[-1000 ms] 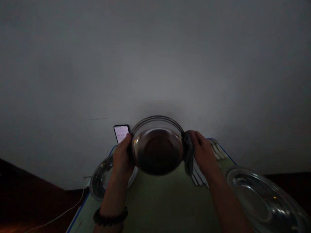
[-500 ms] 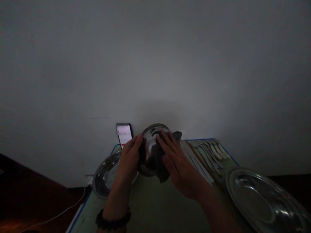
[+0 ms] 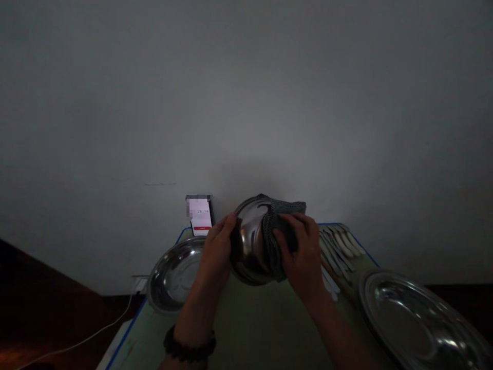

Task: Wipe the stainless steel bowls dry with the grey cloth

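A steel bowl (image 3: 248, 246) is held up on its edge above the green table (image 3: 254, 329). My left hand (image 3: 217, 252) grips its left rim, a dark bead bracelet on that wrist. My right hand (image 3: 300, 254) presses a grey cloth (image 3: 275, 226) against the bowl's underside, fingers curled over the cloth. The cloth drapes over the bowl's top edge.
A steel dish (image 3: 173, 277) lies at the table's left edge, a larger steel plate (image 3: 416, 324) at the right. A row of spoons and knives (image 3: 337, 246) lies behind my right hand. A lit phone (image 3: 200, 216) leans on the wall. A white cable (image 3: 88, 339) trails left.
The bowl has been turned from facing me to edge-on. My right hand has brought the cloth from the bowl's right rim onto its surface and then slid it up and right.
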The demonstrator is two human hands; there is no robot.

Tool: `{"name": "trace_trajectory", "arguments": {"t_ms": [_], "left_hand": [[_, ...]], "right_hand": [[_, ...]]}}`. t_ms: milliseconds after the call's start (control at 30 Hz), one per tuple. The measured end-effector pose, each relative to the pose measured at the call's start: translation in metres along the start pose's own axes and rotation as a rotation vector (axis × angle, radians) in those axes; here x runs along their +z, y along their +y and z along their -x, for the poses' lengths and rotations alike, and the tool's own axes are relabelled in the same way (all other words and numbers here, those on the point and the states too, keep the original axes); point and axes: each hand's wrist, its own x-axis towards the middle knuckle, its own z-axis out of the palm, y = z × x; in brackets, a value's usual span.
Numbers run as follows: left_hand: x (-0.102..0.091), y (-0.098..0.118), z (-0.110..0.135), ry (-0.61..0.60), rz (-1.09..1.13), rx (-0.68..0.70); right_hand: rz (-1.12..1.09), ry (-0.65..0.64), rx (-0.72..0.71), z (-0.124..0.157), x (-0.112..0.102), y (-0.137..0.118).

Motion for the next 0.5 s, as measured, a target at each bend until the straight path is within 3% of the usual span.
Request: {"name": "trace_trajectory", "arguments": {"t_ms": [100, 233, 400, 500], "left_hand": [[0.0, -0.001, -0.003, 0.061, -0.023, 0.037], [0.001, 0.002, 0.002, 0.037, -0.312, 0.185], [0.003, 0.005, 0.013, -0.107, -0.514, 0.215], [0.0, 0.007, 0.015, -0.062, -0.468, 0.167]], "right_hand": [[-0.03, -0.209, -0.145, 0.003, 0.0, -0.007], [0.012, -0.401, -0.334, 0.004, -0.003, -0.023], [-0.002, -0.26, -0.207, -0.005, -0.013, -0.023], [-0.131, -0.165, -0.067, -0.009, -0.013, -0.008]]}}
